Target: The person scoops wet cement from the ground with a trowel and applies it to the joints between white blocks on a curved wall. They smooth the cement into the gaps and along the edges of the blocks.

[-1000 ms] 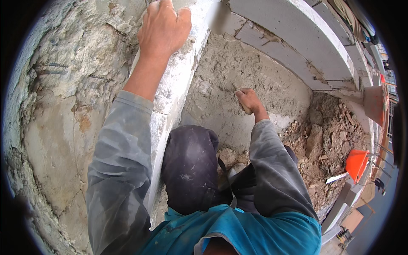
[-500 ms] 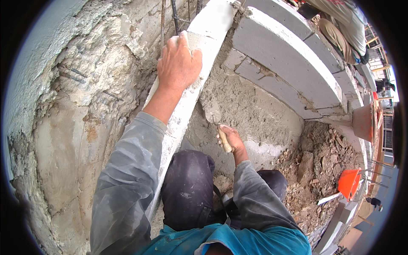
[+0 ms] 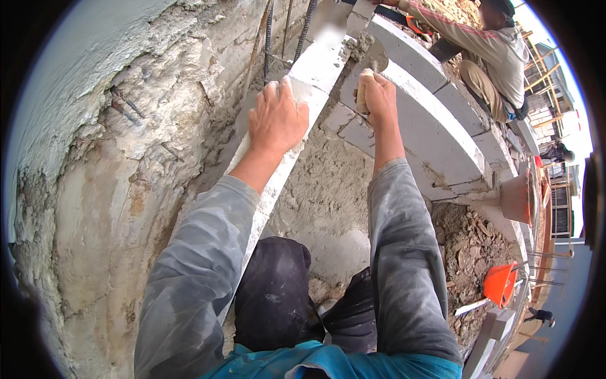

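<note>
My left hand [image 3: 276, 121] grips the long white block [image 3: 313, 68], which runs diagonally away from me, its fingers bent over the top face. Right of it, my right hand [image 3: 379, 101] is closed round the wooden handle of a trowel [image 3: 380, 58], raised near the far part of that block. A lump of grey mortar [image 3: 361, 45] is at the blade, against the block's edge; whether it rests on the blade or the joint I cannot tell. Beneath both arms lies a bed of rough mortar [image 3: 315, 183].
A chipped wall [image 3: 101, 158] with rebar [image 3: 268, 38] is on the left. Stepped grey blocks [image 3: 429, 132] curve rightward. A co-worker [image 3: 499, 57] crouches at upper right. A reddish bucket [image 3: 514, 199], an orange container [image 3: 499, 284] and rubble [image 3: 470, 246] are at right; another person [image 3: 543, 316] is farther off.
My right hand has risen from the mortar bed with the trowel to the block's far part. My left hand still holds the block. The view has shifted, showing more of the co-worker.
</note>
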`<state>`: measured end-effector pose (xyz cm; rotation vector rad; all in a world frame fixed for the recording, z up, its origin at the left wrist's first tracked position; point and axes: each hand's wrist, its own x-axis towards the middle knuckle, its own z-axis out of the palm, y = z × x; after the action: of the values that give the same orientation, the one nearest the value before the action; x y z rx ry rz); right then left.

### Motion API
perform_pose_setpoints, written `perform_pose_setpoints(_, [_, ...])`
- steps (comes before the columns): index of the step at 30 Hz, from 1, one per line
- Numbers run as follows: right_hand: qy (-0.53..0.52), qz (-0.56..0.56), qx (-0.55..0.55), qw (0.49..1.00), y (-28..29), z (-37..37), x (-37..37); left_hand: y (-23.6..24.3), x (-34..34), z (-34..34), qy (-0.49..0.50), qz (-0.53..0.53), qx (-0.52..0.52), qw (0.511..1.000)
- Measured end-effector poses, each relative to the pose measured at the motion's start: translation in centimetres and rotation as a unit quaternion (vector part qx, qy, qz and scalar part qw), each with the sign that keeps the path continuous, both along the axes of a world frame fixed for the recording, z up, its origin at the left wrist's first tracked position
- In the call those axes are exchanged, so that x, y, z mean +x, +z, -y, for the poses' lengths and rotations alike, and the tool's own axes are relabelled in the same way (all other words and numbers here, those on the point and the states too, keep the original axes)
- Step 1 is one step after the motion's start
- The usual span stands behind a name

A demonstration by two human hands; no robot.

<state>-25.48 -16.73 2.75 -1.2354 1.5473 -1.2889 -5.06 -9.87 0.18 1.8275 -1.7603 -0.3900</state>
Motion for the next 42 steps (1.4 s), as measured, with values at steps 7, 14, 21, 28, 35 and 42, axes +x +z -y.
perform_pose_setpoints(7, [-0.012,-0.161,-0.046,0.986,0.5,0.9,-2.6,0.3,0.3,-0.5,-0.005,0.003,0.01,1.0])
perform_pose_setpoints(14, [0.103,-0.346,0.066,0.93,6.3,2.7,-5.9,0.2,0.3,-0.3,-0.003,-0.003,0.012,1.0])
perform_pose_setpoints(21, [0.152,-0.294,0.085,0.94,6.6,5.5,-7.9,0.1,0.1,-0.1,-0.004,0.018,0.016,1.0])
perform_pose_setpoints(28, [0.195,-0.551,0.189,0.789,11.2,6.1,-7.1,0.4,0.4,-0.2,-0.014,0.009,0.012,1.0])
perform_pose_setpoints(35, [0.211,-0.494,0.114,0.835,9.8,5.1,-5.7,0.5,0.4,-0.3,-0.016,0.003,0.012,1.0])
perform_pose_setpoints(42, [0.18,-0.493,0.102,0.845,9.1,4.9,-7.5,0.1,-0.2,-0.3,-0.006,0.002,0.012,1.0])
